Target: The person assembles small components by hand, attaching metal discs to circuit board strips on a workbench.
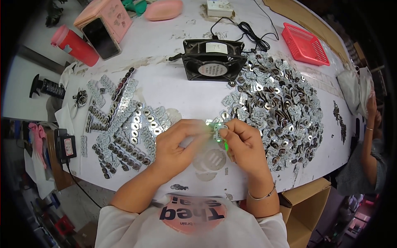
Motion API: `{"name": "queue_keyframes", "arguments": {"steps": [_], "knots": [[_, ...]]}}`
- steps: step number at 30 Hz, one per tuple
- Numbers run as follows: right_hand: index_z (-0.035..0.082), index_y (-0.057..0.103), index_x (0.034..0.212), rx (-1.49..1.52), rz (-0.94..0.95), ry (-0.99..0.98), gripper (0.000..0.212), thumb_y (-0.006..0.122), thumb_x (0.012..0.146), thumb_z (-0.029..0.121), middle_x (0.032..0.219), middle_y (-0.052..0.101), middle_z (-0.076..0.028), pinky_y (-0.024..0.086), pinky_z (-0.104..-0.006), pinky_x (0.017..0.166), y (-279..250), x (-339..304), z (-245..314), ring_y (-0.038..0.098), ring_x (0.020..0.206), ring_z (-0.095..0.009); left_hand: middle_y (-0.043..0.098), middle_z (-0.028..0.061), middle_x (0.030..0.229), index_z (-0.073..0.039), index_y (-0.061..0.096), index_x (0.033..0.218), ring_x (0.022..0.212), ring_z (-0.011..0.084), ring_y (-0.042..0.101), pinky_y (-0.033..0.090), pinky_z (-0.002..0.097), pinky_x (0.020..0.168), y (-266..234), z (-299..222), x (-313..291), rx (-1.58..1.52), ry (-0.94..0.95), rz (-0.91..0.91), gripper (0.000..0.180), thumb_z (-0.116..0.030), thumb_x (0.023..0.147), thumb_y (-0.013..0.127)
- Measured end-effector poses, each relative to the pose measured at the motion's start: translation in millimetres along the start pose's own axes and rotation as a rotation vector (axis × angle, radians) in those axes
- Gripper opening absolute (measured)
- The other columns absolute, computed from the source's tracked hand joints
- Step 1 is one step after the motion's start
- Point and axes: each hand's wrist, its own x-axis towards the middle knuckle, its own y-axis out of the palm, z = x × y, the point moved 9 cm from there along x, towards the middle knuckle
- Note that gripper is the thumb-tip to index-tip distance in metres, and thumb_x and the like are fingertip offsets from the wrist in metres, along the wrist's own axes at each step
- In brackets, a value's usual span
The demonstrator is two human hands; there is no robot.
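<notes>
In front of my chest, my right hand (244, 142) pinches a small silvery circuit board (219, 131) between thumb and fingers. Green lights glow on the board, and a green glow shows under the thumb as well. My left hand (175, 142) comes to the board's left side. Its fingertips are smeared by motion, so their grip does not show. Right of my right hand lies a big heap of similar small boards (281, 111) with round dark or shiny parts. To the left, boards are laid out in strips and rows (124, 153).
A black box fan (214, 60) with a cable stands behind my hands. At the back are a red basket (304, 43), pink box (103, 20), phone (101, 39) and red bottle (74, 45). A power adapter (66, 144) sits left. A cardboard box (306, 211) and another person's arm (368, 144) are right.
</notes>
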Motion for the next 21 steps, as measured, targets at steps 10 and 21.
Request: {"name": "queue_keyframes", "arguments": {"steps": [10, 21], "knots": [[0.005, 0.059, 0.077, -0.008, -0.043, -0.101, 0.015, 0.061, 0.091, 0.010, 0.061, 0.046, 0.009, 0.027, -0.0188, 0.047, -3.2, -0.2, 5.1, 0.036, 0.055, 0.001, 0.067, 0.0118, 0.102, -0.002, 0.068, 0.096, 0.092, 0.0193, 0.066, 0.053, 0.0295, 0.080, 2.4, -3.7, -0.3, 0.131, -0.008, 0.020, 0.014, 0.000, 0.083, 0.069], [-0.003, 0.067, 0.084, -0.615, -0.312, -0.360, 0.012, 0.069, 0.084, 0.009, 0.061, 0.055, -0.006, 0.039, -0.0263, 0.048, -39.7, -15.5, 45.8, 0.047, 0.053, -0.008, 0.068, 0.0106, 0.097, 0.001, 0.061, 0.111, 0.086, 0.0130, 0.066, 0.054, 0.0248, 0.073, 26.3, 34.8, -7.5, -0.410, -0.539, 0.157, 0.024, -0.004, 0.088, 0.066]]}}
